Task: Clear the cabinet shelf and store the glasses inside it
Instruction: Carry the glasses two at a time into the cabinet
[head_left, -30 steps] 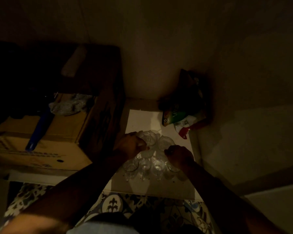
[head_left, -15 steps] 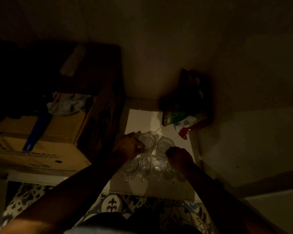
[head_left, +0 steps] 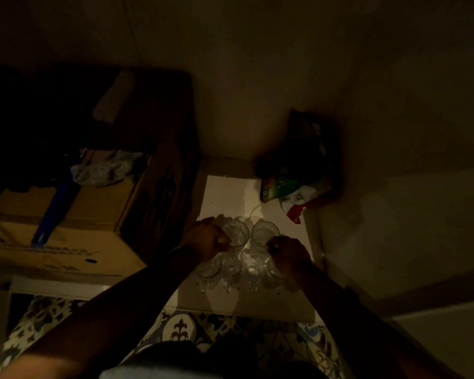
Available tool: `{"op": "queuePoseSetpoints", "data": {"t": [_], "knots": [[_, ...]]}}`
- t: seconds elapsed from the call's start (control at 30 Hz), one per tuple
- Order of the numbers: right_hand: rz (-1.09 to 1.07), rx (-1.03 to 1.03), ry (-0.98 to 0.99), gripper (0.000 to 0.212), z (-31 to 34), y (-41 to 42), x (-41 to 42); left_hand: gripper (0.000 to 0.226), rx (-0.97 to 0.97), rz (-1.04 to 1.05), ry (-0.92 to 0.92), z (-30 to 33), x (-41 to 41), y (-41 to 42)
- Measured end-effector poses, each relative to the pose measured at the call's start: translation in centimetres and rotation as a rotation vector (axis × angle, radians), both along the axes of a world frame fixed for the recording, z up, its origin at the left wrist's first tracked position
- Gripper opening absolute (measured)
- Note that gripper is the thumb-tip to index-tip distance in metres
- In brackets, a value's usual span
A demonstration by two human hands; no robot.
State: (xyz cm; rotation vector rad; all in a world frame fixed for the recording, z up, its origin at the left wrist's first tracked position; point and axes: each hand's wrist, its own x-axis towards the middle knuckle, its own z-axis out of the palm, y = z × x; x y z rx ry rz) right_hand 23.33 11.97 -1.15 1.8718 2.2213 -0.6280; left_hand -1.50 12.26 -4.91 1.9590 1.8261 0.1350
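At the far left a cardboard box (head_left: 74,228) sits in dim light, with a blue handled object (head_left: 54,209) lying across its top and a crumpled cloth (head_left: 104,170) behind that. Just right of the box is the pale shelf (head_left: 227,195), where a cluster of clear glasses (head_left: 238,266) stands packed together. The person's left hand (head_left: 205,239) reaches in from the lower left, and its grip is curled round the rim of the rear left glass (head_left: 237,232), which stands upright on the shelf. Beside it stands the rear right glass (head_left: 264,232), touching its neighbour. The right hand (head_left: 288,254) has its fingers curled at that glass's near edge; whether they actually pinch it cannot be told in the gloom. A row of smaller glasses lies nearer the shelf's front edge, between both wrists. At the shelf's rear right corner leans a green, white and red packet (head_left: 288,190). Patterned floor tiles (head_left: 178,329) show below.
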Motion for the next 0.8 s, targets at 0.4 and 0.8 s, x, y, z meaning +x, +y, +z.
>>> {"op": "queuePoseSetpoints", "data": {"t": [0.4, 0.8], "knots": [[-0.039, 0.0, 0.068, 0.038, 0.2, -0.2, 0.2, 0.039, 0.055, -0.123, 0.057, -0.2, -0.6, -1.1], [-0.031, -0.007, 0.095, 0.035, 0.0, -0.7, -0.1, 0.038, 0.1, -0.114, 0.073, 0.4, -0.3, -1.6]]}}
